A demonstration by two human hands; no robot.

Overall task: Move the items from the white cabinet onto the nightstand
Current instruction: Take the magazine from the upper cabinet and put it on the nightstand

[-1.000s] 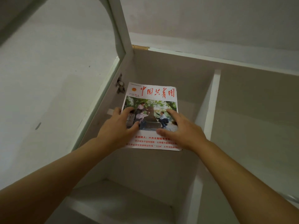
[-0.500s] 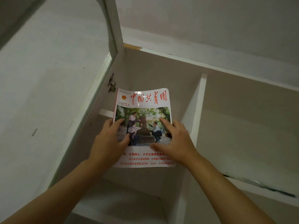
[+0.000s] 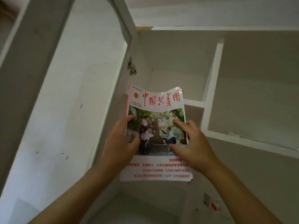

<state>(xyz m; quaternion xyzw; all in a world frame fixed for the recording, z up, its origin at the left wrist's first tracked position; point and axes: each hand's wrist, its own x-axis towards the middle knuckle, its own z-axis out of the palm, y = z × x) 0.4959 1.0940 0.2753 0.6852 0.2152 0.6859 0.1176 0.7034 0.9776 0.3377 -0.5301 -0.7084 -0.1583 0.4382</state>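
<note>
A magazine (image 3: 156, 101) with a white cover, red Chinese title and a photo of people outdoors is held upright in front of the white cabinet (image 3: 178, 62). My left hand (image 3: 119, 146) grips its left edge, thumb over the cover. My right hand (image 3: 192, 147) holds its right edge, thumb and fingers spread on the cover. The magazine's top edge curls slightly. The nightstand is not in view.
The cabinet's arched glass door (image 3: 77, 94) stands open at the left, with a metal hinge (image 3: 131, 67). A vertical divider (image 3: 213, 73) and a shelf (image 3: 250, 141) split the cabinet's inside. A small red and grey object (image 3: 213, 203) lies lower right.
Both hands have drawn the magazine out of the cabinet compartment toward me and lower. It now fills more of the view, and its top edge has started to curl.
</note>
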